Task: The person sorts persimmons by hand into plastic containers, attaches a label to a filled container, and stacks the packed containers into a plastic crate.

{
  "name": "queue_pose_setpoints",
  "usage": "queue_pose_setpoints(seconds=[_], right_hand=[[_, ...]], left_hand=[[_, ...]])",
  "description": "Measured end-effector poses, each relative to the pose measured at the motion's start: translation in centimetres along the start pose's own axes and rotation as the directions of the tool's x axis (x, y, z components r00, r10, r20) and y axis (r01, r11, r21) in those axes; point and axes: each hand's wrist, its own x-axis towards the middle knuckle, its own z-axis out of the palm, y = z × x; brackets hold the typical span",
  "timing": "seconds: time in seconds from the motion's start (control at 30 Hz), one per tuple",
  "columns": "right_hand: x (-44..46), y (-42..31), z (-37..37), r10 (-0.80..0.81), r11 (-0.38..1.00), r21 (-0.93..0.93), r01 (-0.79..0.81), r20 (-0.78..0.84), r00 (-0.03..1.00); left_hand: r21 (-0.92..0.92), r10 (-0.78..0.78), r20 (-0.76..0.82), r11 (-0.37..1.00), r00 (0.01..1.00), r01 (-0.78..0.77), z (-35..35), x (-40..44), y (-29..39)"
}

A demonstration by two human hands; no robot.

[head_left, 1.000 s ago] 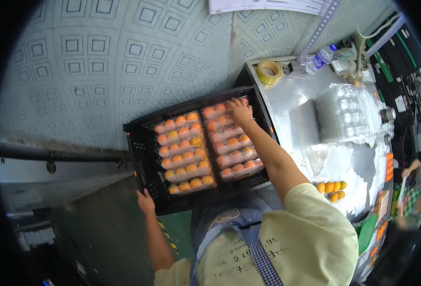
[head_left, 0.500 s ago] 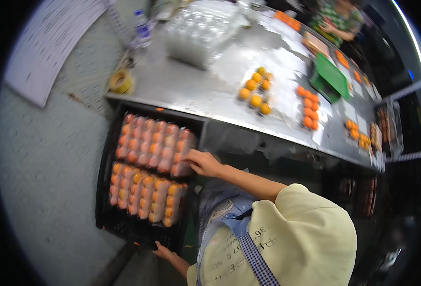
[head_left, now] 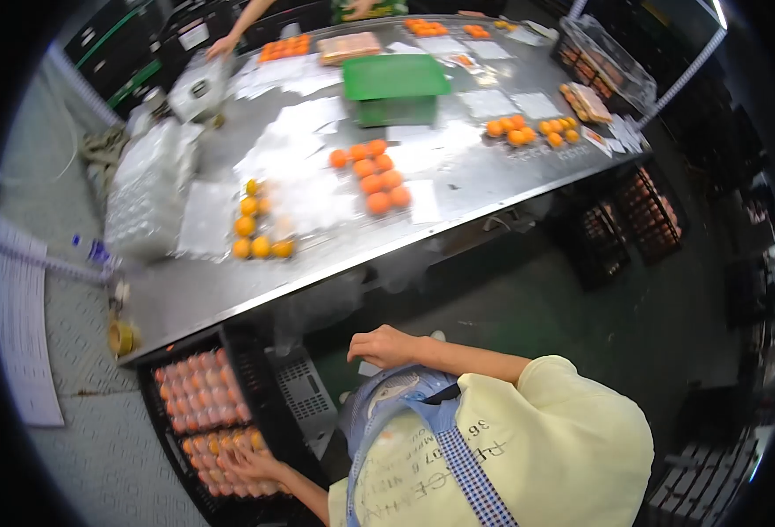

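My left hand [head_left: 254, 467] lies on the near clear packs of orange-yellow fruit [head_left: 216, 457], its fingers spread flat. Those packs stand in the lower half of a black crate [head_left: 251, 386]. Several packs of paler, reddish-orange fruit [head_left: 201, 391] fill the crate's upper half. Away from the crate, above the blue apron, my right hand [head_left: 382, 346] hangs with its fingers curled in. Its palm is hidden, and a small pale patch shows just under it; I cannot tell whether the hand holds that.
The metal table [head_left: 466, 198] bears loose oranges [head_left: 374, 180], smaller yellow fruit [head_left: 247, 224], a green bin [head_left: 396, 88] and a stack of clear trays [head_left: 146, 189]. A tape roll [head_left: 121, 337] sits at its corner. Another person's hand [head_left: 221, 46] is across the table.
My view has swung toward the table. My right hand has left the upper packs and come away from the crate. My left hand has moved from the crate's edge onto the lower packs.
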Motion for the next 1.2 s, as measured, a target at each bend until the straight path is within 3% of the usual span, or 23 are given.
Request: queue_pose_setpoints(seconds=[0.03,0.07,0.17,0.33,0.43,0.53,0.63,0.77,0.87,0.93,1.0,1.07,1.2], right_hand=[[-2.2,1.1,-2.0,0.049,0.999,-0.013,-0.049,-0.042,0.998],[-4.5,2.2,-4.1,0.094,0.995,-0.025,-0.097,-0.085,0.992],[-11.4,6.1,-10.6,0.228,0.967,-0.051,-0.249,-0.259,0.939],[-20.8,8.5,-20.2,0.448,0.851,-0.009,-0.526,-0.512,0.733],[-25.1,10.0,-22.8,0.603,0.746,0.134,-0.653,-0.551,0.576],[-26.8,12.4,-24.3,0.669,0.688,0.194,-0.699,-0.544,0.507],[-26.1,14.5,-26.1,0.645,0.725,0.236,-0.647,-0.561,0.519],[-26.3,17.7,-30.8,0.627,0.747,0.123,-0.654,-0.457,0.631],[-27.0,19.9,-35.1,0.592,0.754,0.119,-0.646,-0.55,0.59],[-27.9,21.0,-38.1,0.64,0.698,0.148,-0.7,-0.568,0.518],[-28.7,22.3,-40.9,0.583,0.707,0.123,-0.697,-0.66,0.474],[-29.8,23.6,-43.8,0.592,0.684,0.165,-0.711,-0.694,0.41],[-33.7,28.1,-49.9,0.578,0.682,0.096,-0.725,-0.678,0.454]], left_hand=[[0.116,0.054,0.056,0.991,0.997,-0.061,4.0,-2.5,3.6],[-0.026,-0.063,0.117,0.997,0.991,0.066,7.7,-4.3,3.9],[-0.218,-0.074,0.41,0.96,0.909,0.177,17.6,-11.2,6.4],[-0.258,-0.047,0.68,0.919,0.731,0.299,30.2,-23.1,13.7],[-0.204,-0.015,0.785,0.937,0.619,0.283,35.3,-28.2,18.1],[-0.162,0.042,0.879,0.963,0.475,0.213,40.0,-32.3,20.8],[-0.072,-0.021,0.958,0.948,0.287,0.309,45.3,-36.3,23.2],[0.087,-0.105,0.994,0.919,0.026,0.383,54.1,-42.8,25.6],[0.093,-0.058,0.993,0.928,-0.106,0.361,61.0,-48.0,25.3],[0.127,-0.096,0.987,0.956,-0.128,0.265,63.9,-50.6,26.6],[0.097,-0.073,0.99,0.974,-0.121,0.205,66.3,-52.8,27.5],[0.098,-0.087,0.994,0.982,-0.07,0.161,67.7,-54.4,28.3],[0.154,-0.165,0.984,0.977,0.064,0.148,68.3,-55.9,29.1]])
